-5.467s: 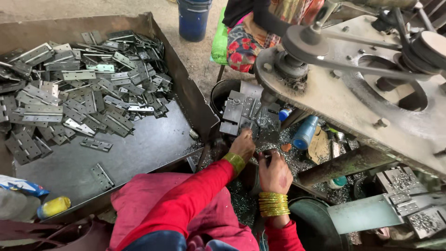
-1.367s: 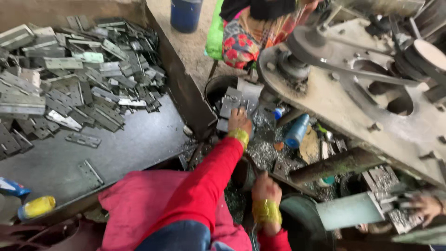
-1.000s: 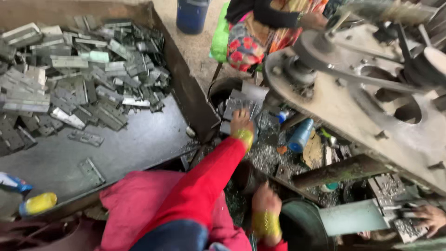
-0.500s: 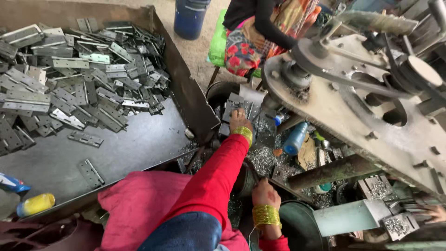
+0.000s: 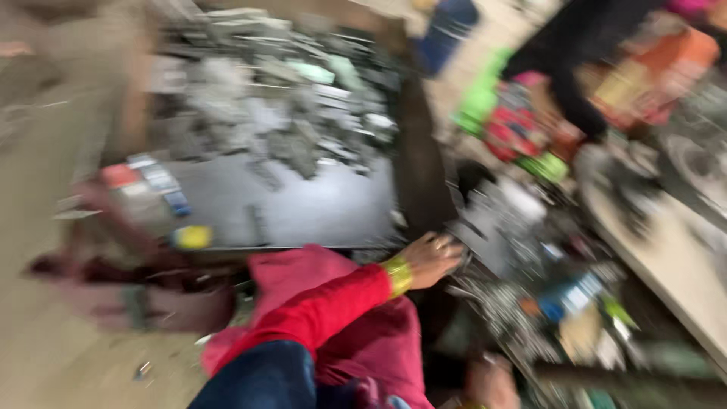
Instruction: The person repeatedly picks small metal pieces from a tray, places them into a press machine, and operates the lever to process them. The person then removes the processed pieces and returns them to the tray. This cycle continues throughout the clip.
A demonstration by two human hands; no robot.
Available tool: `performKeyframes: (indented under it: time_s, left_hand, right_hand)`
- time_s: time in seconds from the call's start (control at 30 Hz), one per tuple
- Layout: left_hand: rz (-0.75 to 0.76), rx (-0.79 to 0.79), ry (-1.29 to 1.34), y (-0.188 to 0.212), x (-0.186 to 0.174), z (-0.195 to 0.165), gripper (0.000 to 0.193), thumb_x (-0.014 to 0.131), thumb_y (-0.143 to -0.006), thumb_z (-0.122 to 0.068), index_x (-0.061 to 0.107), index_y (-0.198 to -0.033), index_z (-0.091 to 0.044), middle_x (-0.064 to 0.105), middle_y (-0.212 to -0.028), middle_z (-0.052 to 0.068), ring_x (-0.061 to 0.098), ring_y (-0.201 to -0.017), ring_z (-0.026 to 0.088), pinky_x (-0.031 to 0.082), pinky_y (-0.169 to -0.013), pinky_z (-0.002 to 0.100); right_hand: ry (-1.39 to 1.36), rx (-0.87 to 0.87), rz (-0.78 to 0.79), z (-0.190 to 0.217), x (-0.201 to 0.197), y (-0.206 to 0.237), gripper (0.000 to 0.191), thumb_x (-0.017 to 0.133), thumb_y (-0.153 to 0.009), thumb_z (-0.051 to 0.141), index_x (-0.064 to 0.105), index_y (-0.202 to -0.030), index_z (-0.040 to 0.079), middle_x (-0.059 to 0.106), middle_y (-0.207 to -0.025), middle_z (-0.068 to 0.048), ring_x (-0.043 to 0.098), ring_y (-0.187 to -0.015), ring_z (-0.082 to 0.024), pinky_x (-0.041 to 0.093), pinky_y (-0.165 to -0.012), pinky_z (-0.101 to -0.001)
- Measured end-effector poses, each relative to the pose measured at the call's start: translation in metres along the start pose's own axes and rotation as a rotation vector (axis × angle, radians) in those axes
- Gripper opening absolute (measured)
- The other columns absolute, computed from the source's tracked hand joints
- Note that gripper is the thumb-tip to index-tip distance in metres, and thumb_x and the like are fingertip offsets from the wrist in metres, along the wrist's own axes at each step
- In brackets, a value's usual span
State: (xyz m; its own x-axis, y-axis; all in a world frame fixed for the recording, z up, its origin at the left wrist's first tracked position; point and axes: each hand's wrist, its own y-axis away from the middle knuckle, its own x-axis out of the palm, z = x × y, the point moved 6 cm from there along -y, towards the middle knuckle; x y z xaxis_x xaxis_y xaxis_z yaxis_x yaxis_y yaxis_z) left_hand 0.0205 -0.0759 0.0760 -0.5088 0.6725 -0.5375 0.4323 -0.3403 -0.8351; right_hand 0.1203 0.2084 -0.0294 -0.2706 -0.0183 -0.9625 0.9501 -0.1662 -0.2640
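The head view is heavily motion-blurred. My left hand (image 5: 433, 257), in a red sleeve with yellow bangles at the wrist, reaches to the edge of a stack of grey metal plates (image 5: 496, 223) and touches it; the blur hides whether the fingers grip a plate. Only part of my right hand (image 5: 492, 382) shows at the bottom edge, low beside the dark clutter, and its fingers cannot be made out. My pink-clad lap (image 5: 303, 280) fills the foreground.
A large dark metal tray (image 5: 318, 212) at the left holds a heap of grey hinge-like pieces (image 5: 288, 106). A heavy machine plate (image 5: 666, 250) stands at the right. Another person in bright clothes (image 5: 575, 83) sits beyond. A blue bucket (image 5: 447, 34) stands at the back.
The camera has swung sharply left and the picture has blurred. My left hand stays at the plate stack. My right hand has dropped lower in the view.
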Motion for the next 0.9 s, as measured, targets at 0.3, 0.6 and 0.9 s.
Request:
performKeyframes:
  time_s: [0.3, 0.6, 0.9]
  left_hand:
    - [0.576, -1.23, -0.881, 0.224, -0.186, 0.289, 0.058, 0.055, -0.088, -0.039, 0.062, -0.131, 0.0, 0.064, -0.129, 0.017, 0.059, -0.12, 0.035, 0.05, -0.093, 0.047]
    - [0.614, -1.041, -0.475, 0.191, -0.094, 0.267, 0.028, 0.052, -0.101, -0.019, 0.073, -0.117, -0.009, 0.064, -0.137, 0.012, 0.054, -0.131, 0.031, 0.049, -0.095, 0.048]
    - [0.529, -0.582, -0.638, 0.163, -0.131, 0.296, 0.027, 0.054, -0.092, -0.017, 0.075, -0.107, -0.011, 0.068, -0.125, 0.007, 0.063, -0.113, 0.028, 0.044, -0.107, 0.052]
  right_hand:
    - [0.12, -0.13, -0.352, 0.032, -0.085, -0.077, 0.024, 0.069, -0.101, 0.023, 0.073, -0.098, -0.001, 0.072, -0.089, -0.018, 0.071, -0.076, -0.028, 0.058, -0.08, -0.0384]
    - [0.184, -0.052, -0.248, 0.036, -0.11, -0.074, 0.03, 0.067, -0.111, 0.027, 0.078, -0.106, 0.0, 0.074, -0.092, -0.018, 0.073, -0.078, -0.029, 0.059, -0.08, -0.0407]
    - [0.41, -0.047, -0.084, 0.066, -0.141, -0.076, 0.037, 0.069, -0.099, 0.045, 0.081, -0.105, 0.011, 0.076, -0.097, -0.016, 0.074, -0.08, -0.03, 0.059, -0.071, -0.0443]
